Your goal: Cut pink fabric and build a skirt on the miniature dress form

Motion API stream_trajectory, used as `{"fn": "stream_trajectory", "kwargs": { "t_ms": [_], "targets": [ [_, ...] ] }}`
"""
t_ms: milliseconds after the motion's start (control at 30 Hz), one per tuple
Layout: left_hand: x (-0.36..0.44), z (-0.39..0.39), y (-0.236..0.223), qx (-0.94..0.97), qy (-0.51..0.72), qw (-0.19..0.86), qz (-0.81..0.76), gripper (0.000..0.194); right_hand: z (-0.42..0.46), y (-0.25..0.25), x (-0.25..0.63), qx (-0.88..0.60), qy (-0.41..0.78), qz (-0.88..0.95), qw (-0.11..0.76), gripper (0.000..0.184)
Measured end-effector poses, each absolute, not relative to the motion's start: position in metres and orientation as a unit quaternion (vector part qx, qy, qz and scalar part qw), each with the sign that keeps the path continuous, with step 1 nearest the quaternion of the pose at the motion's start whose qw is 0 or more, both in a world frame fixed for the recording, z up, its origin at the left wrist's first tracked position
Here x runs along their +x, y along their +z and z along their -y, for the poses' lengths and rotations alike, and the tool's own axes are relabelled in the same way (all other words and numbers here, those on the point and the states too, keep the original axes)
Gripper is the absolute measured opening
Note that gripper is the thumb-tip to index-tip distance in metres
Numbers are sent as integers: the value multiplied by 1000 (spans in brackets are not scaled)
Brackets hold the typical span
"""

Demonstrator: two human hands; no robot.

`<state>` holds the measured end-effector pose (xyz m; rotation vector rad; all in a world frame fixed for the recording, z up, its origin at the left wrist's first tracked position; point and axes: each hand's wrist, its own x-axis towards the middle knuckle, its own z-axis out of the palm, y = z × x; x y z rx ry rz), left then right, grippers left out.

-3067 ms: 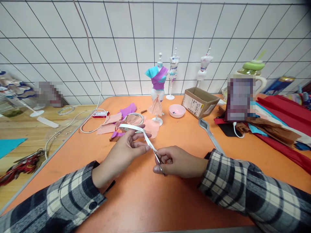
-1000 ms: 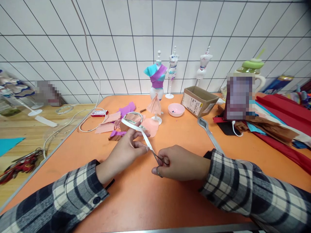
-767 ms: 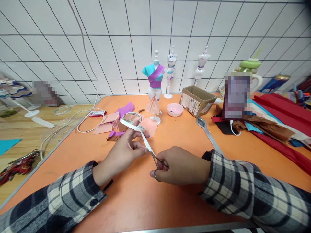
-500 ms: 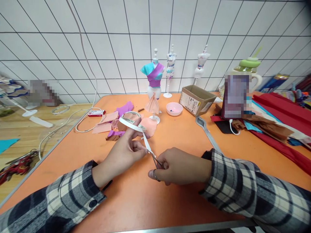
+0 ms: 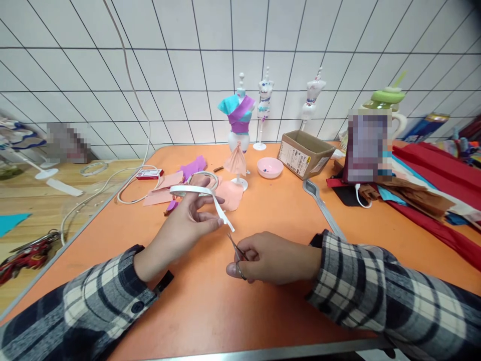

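My left hand (image 5: 184, 225) holds a roll of white tape (image 5: 191, 190) hooked over its fingers. A free strip of the tape (image 5: 221, 210) slants down to the right past my thumb, its end hanging loose. My right hand (image 5: 270, 256) grips small metal scissors (image 5: 237, 250), thumb in one ring, blades pointing up and left. The blade tips are a little below the strip's end and apart from it. Behind my hands stands a small dress form (image 5: 239, 131), wrapped in turquoise and purple crepe paper, with a gathered peach piece (image 5: 236, 161) at its waist.
Peach paper scraps (image 5: 229, 195) and another tape ring (image 5: 216, 181) lie beyond my left hand. Farther back are a pink bowl (image 5: 270, 168), a cardboard box (image 5: 300, 160) and two more dress forms (image 5: 265, 100). A phone (image 5: 366, 145) and red paper (image 5: 443, 175) are at the right.
The scissors' blades have come away from the tape strip, which now ends freely. My left hand has shifted left with the roll, tilting it flatter.
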<state>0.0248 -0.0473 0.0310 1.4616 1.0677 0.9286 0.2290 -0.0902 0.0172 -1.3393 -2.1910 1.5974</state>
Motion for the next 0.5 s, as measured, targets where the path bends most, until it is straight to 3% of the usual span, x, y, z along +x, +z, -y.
{"fn": "stream_trajectory", "kwargs": {
  "t_ms": [200, 400, 500],
  "targets": [
    [28, 52, 29, 600, 382, 540, -450, 80, 89, 15, 228, -446, 507, 730, 109, 38],
    [31, 55, 31, 584, 369, 561, -456, 59, 87, 9, 230, -431, 522, 724, 135, 35],
    [32, 56, 31, 574, 374, 576, -446, 60, 86, 8, 230, -422, 548, 709, 138, 36]
  ]
}}
